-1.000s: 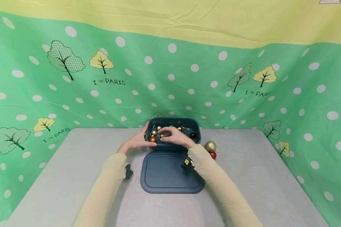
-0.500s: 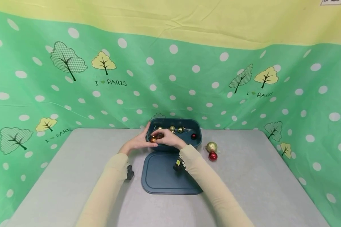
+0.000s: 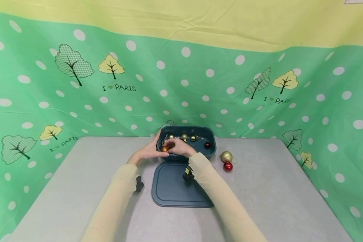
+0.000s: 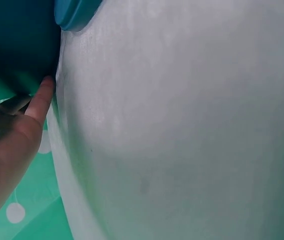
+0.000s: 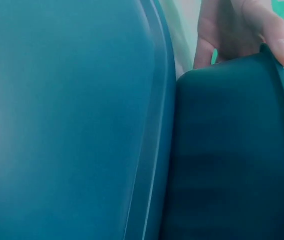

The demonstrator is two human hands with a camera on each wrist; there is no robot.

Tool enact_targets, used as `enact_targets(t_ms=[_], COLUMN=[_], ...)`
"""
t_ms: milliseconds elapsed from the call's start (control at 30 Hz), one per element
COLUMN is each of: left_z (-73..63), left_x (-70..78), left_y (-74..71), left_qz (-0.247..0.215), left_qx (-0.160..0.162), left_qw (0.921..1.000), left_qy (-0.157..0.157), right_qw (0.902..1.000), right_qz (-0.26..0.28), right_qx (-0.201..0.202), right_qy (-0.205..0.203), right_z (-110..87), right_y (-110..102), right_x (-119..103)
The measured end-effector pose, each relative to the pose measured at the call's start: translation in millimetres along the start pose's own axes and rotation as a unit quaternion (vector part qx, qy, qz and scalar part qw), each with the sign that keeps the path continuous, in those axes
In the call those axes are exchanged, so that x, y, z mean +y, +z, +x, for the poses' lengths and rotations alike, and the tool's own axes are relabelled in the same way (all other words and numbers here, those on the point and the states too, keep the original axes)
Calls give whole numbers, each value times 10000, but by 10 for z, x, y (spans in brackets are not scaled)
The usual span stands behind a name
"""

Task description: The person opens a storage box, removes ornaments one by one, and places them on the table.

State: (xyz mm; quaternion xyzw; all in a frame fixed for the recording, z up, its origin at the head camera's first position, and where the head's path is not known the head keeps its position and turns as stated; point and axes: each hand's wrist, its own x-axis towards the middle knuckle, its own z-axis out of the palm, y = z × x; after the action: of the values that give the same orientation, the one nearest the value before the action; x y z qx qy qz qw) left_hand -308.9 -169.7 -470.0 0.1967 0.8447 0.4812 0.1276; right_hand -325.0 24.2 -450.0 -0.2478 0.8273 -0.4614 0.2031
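A dark blue rectangular box (image 3: 193,155) stands at the back of the table, with small Christmas baubles inside. My left hand (image 3: 147,150) grips its left end, thumb at the front rim and fingers reaching along the side; the right wrist view shows the thumb (image 5: 282,47) on the rim. Inside the left end, my right hand (image 3: 181,147) has its fingers curled at an orange bauble (image 3: 164,148), partly hidden by them. Gold baubles (image 3: 184,137) lie along the back of the box and a dark red bauble (image 3: 207,145) at its right.
In front of the box lies its flat blue lid (image 3: 175,188), partly under my right forearm. A larger gold bauble (image 3: 226,156) and a red bauble (image 3: 228,166) sit on the table to the box's right. A green patterned cloth (image 3: 181,101) hangs behind.
My right hand has moved left within the box, to the orange bauble, uncovering gold baubles at the back. The left hand stays on the box's left end.
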Motion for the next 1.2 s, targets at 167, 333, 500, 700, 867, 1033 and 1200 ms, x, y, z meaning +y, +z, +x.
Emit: enact_targets(t_ms=[167,333,500,700,867,1033,1200], left_z=[19,19,9,-2,-6,-23,-28], left_x=[-5,-5,-2,-5,-2,16,22], left_y=[-9,-27,-19,2,4,3,1], left_qz=[-80,-85,-22,29,5,51,168], left_qx=[-32,-124,-109,-16,-26,-34,5], left_qw=[10000,9998,9997,9999,10000,9999,9998], left_qy=[-4,-127,-228,-132,-49,-87,-137], right_qw=[10000,9989,9969,9940,9916,9901,9883], right_qz=[48,242,530,874,1103,1214,1316], right_qx=[25,132,233,309,345,434,477], right_qy=[-38,-367,-541,-579,-581,-548,-605], right_z=[-2,-15,-83,-160,-213,-300,-418], right_y=[1,-24,-59,-100,-160,-250,-370], right_x=[6,33,38,15,21,56,94])
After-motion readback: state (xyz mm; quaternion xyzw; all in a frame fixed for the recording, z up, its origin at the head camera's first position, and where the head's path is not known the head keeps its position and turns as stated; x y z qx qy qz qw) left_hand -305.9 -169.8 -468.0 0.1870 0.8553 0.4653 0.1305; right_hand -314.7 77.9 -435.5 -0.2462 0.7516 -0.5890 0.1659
